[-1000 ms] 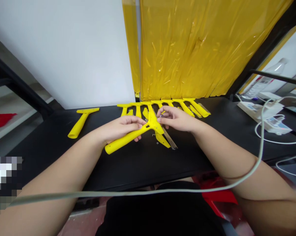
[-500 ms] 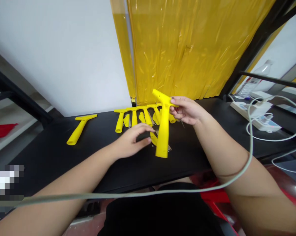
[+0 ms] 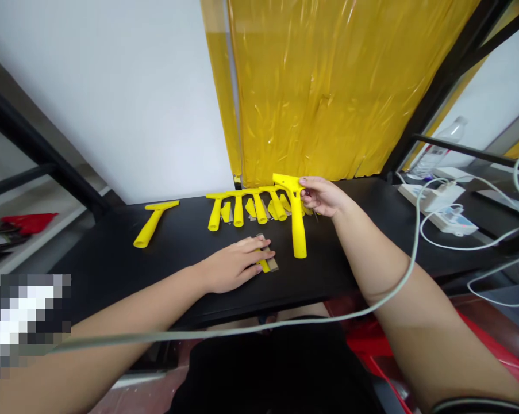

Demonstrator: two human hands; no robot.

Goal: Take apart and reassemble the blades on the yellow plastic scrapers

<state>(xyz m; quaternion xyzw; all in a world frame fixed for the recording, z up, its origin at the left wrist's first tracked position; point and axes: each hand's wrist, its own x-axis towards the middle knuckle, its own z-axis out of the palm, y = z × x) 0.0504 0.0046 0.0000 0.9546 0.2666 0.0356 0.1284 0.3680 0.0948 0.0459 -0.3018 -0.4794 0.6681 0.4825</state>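
Observation:
My right hand (image 3: 326,195) grips a T-shaped yellow plastic scraper handle (image 3: 299,227) by one end of its crossbar, the shaft pointing down over the table. A thin dark rod, too small to name, sticks out below those fingers. My left hand (image 3: 235,264) lies on the tabletop with fingers stretched out over a flat metal blade (image 3: 273,264) and a small yellow plate (image 3: 264,265), partly covering both. Behind it, several similar yellow handles (image 3: 238,210) lie in a row with small yellow plates and metal blades between them.
Another yellow handle (image 3: 149,226) lies apart at the left on the black table (image 3: 185,230). At the right are a white power strip (image 3: 451,215) with cables and a clear bottle (image 3: 440,146). A pale cable (image 3: 302,322) crosses low before my arms. Yellow plastic sheeting (image 3: 328,86) hangs behind.
My left hand has come down onto the blade and small yellow plate, partly covering them. The handle in my right hand now hangs straighter and lower, its crossbar nearer level.

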